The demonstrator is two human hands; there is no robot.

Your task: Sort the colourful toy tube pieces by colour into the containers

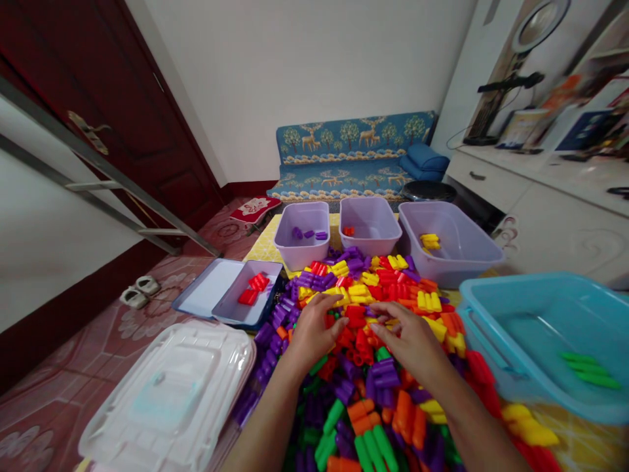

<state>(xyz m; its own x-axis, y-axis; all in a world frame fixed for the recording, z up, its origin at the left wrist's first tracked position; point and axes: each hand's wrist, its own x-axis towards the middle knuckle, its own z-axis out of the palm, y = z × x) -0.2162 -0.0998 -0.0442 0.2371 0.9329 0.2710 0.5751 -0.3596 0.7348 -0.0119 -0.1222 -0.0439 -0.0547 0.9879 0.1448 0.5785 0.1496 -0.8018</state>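
Observation:
A large heap of plastic building pieces in purple, red, yellow, orange and green lies before me, each shaped like joined round-ended tubes. Over its middle is my left hand (pixel 314 331), thumb and index finger apart around a gap where red shows. My right hand (pixel 410 334) faces it from the other side, fingers loosely curved and apart. Neither hand visibly holds a piece. Between them lie red pieces (pixel 362 347), with yellow pieces (pixel 358 293) just beyond the fingertips. Closer to me are green pieces (pixel 376 449) and orange pieces (pixel 410 419).
Behind the heap stand a left lilac bin (pixel 302 254) with purple pieces, a middle one (pixel 371 246) with orange, and a right one (pixel 452 269) with yellow. A blue tub (pixel 521 367) holds green pieces; an open case (pixel 228 308) holds red. A white lid (pixel 171 387) lies left.

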